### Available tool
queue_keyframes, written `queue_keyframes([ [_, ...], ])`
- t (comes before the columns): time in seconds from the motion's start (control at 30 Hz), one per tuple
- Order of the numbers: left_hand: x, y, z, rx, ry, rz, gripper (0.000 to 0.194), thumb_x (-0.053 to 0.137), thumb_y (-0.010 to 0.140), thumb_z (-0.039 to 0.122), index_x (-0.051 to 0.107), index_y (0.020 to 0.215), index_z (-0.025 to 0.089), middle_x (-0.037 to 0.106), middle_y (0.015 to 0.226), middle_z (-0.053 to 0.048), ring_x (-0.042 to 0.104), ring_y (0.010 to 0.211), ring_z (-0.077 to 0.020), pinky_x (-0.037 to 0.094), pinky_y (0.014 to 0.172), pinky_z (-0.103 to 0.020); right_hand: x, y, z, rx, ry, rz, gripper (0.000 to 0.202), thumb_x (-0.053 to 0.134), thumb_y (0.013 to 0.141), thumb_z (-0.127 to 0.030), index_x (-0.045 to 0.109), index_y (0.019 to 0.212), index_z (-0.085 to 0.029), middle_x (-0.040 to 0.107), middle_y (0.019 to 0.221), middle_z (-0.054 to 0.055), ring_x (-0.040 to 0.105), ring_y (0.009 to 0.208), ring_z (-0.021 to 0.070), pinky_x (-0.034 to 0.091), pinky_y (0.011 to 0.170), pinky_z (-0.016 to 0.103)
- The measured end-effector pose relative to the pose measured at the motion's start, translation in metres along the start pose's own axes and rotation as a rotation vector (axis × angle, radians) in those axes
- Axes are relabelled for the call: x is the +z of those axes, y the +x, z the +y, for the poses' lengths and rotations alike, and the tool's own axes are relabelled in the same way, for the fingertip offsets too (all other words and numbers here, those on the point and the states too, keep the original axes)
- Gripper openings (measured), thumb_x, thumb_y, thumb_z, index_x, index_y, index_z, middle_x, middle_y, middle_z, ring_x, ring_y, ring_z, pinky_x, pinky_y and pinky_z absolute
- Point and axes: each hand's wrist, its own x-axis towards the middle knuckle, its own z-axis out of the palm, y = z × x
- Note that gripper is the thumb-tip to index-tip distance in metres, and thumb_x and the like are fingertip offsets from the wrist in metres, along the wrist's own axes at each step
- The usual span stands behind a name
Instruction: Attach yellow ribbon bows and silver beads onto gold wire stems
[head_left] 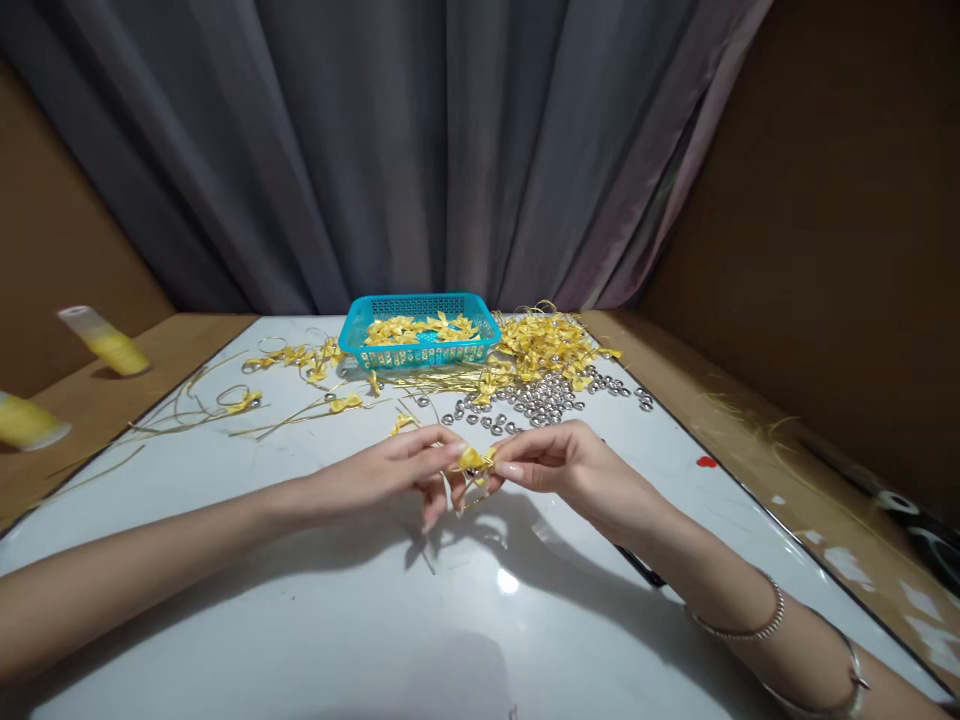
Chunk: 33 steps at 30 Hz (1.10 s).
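My left hand point(420, 462) and my right hand point(559, 460) meet above the middle of the white table, both pinching a small yellow ribbon bow point(472, 459). A thin gold cord hangs in a loop below the bow, and a small dark or metallic bit shows at its middle; the fingers partly hide it. Just beyond my left fingers lies another yellow bow point(403, 422). Many small silver heart-shaped pieces point(547, 400) are spread behind my right hand. A heap of yellow bows with gold cords point(547, 345) rises behind them.
A turquoise basket point(420, 358) holding yellow bows stands at the back. Gold cords point(435, 382) lie before it, with more bows to the left. Two yellow spools point(116, 350) are at the left. A red piece point(706, 462) and black-handled scissors point(919, 525) are at the right.
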Motion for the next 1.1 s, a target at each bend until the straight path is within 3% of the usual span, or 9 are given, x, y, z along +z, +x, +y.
queue_keyframes([
  [0.17,0.003,-0.005,-0.005,-0.004,0.186,0.069,0.030,0.055,0.084,0.042,0.051,0.101,0.018,0.057,0.082,-0.001,0.050,0.071,-0.0130,0.038,0.063,-0.024,0.003,0.004,0.004,0.117,0.115,-0.029,0.009,0.066,0.072,-0.018,0.074,0.072,-0.017,0.071,0.075,0.006,0.062,0.075,0.0162,0.043,0.078,0.032],
  [0.43,0.003,-0.008,-0.005,0.163,0.381,0.212,0.025,0.049,0.089,0.033,0.066,0.079,0.017,0.062,0.077,-0.002,0.054,0.072,-0.0129,0.039,0.066,-0.022,-0.002,0.006,0.004,0.144,0.212,-0.063,0.006,0.069,0.071,-0.020,0.074,0.069,-0.018,0.071,0.071,0.004,0.061,0.075,0.0160,0.044,0.080,0.032],
  [0.67,0.002,-0.010,-0.002,0.097,0.387,0.352,0.019,0.060,0.082,0.032,0.070,0.077,0.017,0.065,0.073,-0.003,0.055,0.069,-0.0140,0.040,0.063,-0.022,-0.002,0.006,0.005,0.144,0.248,-0.054,0.006,0.069,0.070,-0.019,0.073,0.070,-0.016,0.071,0.072,0.004,0.061,0.076,0.0158,0.042,0.083,0.033],
  [0.93,0.002,-0.010,-0.002,0.043,0.336,0.353,0.017,0.063,0.079,0.031,0.074,0.075,0.019,0.068,0.071,-0.002,0.055,0.066,-0.0146,0.038,0.058,-0.022,-0.006,0.006,0.004,0.154,0.246,-0.047,0.006,0.068,0.071,-0.018,0.073,0.069,-0.015,0.070,0.073,0.005,0.061,0.079,0.0165,0.041,0.085,0.034],
  [1.1,-0.004,-0.007,-0.003,0.016,0.229,0.268,0.015,0.058,0.081,0.025,0.071,0.082,0.018,0.067,0.072,-0.002,0.054,0.066,-0.0139,0.038,0.059,-0.022,-0.007,0.008,0.007,0.145,0.222,-0.066,0.006,0.069,0.070,-0.018,0.073,0.071,-0.016,0.071,0.072,0.004,0.062,0.075,0.0155,0.044,0.080,0.031],
])
